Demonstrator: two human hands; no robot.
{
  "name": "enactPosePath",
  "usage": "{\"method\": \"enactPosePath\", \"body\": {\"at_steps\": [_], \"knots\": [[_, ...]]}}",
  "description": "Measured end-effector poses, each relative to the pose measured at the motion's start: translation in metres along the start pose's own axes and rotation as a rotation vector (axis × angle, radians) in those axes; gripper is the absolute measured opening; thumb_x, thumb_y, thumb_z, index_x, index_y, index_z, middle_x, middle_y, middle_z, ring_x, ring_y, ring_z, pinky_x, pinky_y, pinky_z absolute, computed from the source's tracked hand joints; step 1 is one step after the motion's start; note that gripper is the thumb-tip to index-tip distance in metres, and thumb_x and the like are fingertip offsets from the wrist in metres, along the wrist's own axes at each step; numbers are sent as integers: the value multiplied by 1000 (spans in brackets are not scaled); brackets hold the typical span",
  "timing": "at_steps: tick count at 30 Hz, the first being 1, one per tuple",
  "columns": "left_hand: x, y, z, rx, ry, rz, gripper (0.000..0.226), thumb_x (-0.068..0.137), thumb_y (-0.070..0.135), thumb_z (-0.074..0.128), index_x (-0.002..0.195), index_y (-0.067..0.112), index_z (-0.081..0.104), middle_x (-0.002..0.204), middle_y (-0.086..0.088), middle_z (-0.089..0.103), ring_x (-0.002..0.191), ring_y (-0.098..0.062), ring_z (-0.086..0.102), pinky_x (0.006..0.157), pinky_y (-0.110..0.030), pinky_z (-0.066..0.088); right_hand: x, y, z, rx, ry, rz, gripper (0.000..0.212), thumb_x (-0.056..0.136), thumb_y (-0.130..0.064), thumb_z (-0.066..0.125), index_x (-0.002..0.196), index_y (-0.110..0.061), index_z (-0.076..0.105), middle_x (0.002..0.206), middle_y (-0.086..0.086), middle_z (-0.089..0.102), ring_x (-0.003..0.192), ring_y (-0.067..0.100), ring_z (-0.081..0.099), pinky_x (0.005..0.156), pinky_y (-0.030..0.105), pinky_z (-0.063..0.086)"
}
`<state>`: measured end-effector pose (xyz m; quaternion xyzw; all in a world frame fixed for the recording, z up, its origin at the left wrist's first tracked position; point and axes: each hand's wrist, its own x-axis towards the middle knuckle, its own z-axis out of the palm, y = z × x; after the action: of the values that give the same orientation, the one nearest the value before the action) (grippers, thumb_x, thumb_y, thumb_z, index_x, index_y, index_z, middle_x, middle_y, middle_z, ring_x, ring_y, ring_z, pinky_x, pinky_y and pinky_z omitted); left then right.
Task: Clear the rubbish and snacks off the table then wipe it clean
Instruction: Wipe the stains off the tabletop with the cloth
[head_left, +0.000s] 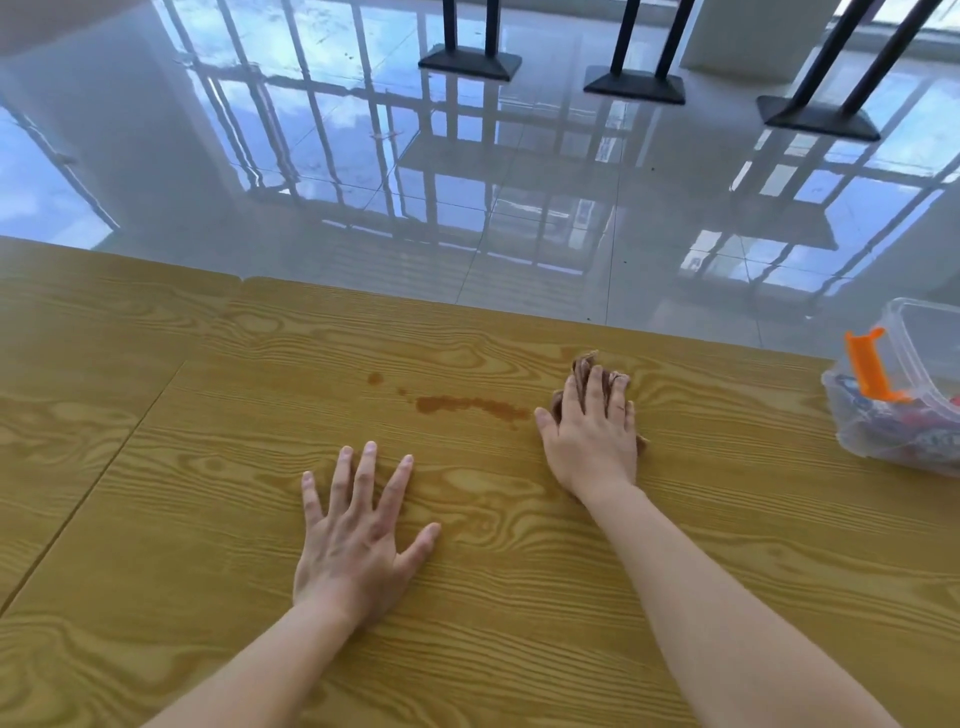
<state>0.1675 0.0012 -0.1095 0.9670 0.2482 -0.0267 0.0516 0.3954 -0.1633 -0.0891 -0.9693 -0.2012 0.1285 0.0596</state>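
A wood-grain table (208, 519) fills the lower half of the head view. A brown liquid stain (467, 406) streaks across its middle, with two small drops (375, 379) to its left. My right hand (592, 441) presses a crumpled brown cloth (584, 366) flat onto the table just right of the stain; most of the cloth is hidden under the palm. My left hand (358, 535) rests flat on the table with fingers spread, holding nothing, nearer to me than the stain.
A clear plastic box (914, 441) with an orange latch (867, 369) stands at the table's right edge and holds colourful wrapped items. Beyond the far table edge lies a glossy tiled floor (363, 156) with black furniture bases (470, 62) at the top.
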Motion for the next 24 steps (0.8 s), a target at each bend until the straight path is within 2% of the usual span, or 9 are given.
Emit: {"method": "enactPosePath", "body": {"at_steps": [2,5,7,10,12,15,18,20,24], "knots": [[-1,1,0,2,3,-3,84,84,82,15,154,36,9,164,-7,4,150,-27,-8,117,-63,1,-41,-15,9,-23,-1,-255,73,98,-64,9,156,-23,-11,161,4,-26,144,27,-34,122,49,-8],[0,1,-1,-4,5,-4,83,84,82,18,154,36,13,163,-8,8,150,-28,-4,116,-63,3,-81,-6,15,-68,-4,-489,74,97,-64,14,157,-23,2,163,1,-20,146,21,-31,123,47,-3],[0,0,-1,-4,9,-3,83,84,82,18,154,36,13,163,-8,8,150,-27,-5,117,-62,2,-54,5,13,-104,16,-407,73,97,-64,13,158,-23,5,164,1,-17,147,22,-28,124,46,-1],[-2,2,-2,-24,32,-12,81,84,80,21,153,38,17,163,-6,8,150,-25,-6,118,-60,-1,7,4,-2,5,26,-74,72,98,-62,10,158,-22,1,164,3,-18,148,27,-25,123,49,-2],[-1,0,-3,-60,42,-21,76,85,77,27,151,39,23,163,-4,12,151,-23,-2,119,-58,0,25,-12,-4,31,4,24,74,98,-61,12,158,-20,-1,164,5,-18,148,30,-25,122,51,-3],[-3,0,-2,-98,73,-46,66,88,67,31,147,39,33,161,-3,22,150,-22,8,119,-58,8,-13,-35,9,-24,-14,-245,74,98,-62,11,156,-20,-9,162,5,-25,145,28,-32,122,50,-4],[-3,1,-3,-105,87,-149,65,89,63,30,147,36,34,159,-8,26,149,-28,11,117,-61,11,-69,-29,18,-65,-9,-538,70,100,-61,16,156,-24,-1,163,0,-22,145,20,-33,123,46,-4],[-3,1,-2,-91,80,-184,66,88,63,29,148,35,32,159,-9,24,149,-31,10,117,-63,11,-58,-15,17,-90,-6,-515,68,100,-59,15,157,-25,0,163,-1,-21,146,18,-31,123,45,-3],[-2,2,-1,-64,72,-176,67,89,63,26,149,34,30,160,-10,22,149,-32,10,116,-64,11,21,-25,1,33,29,-126,68,100,-57,13,158,-22,4,164,2,-16,149,26,-24,123,48,-3]]}}
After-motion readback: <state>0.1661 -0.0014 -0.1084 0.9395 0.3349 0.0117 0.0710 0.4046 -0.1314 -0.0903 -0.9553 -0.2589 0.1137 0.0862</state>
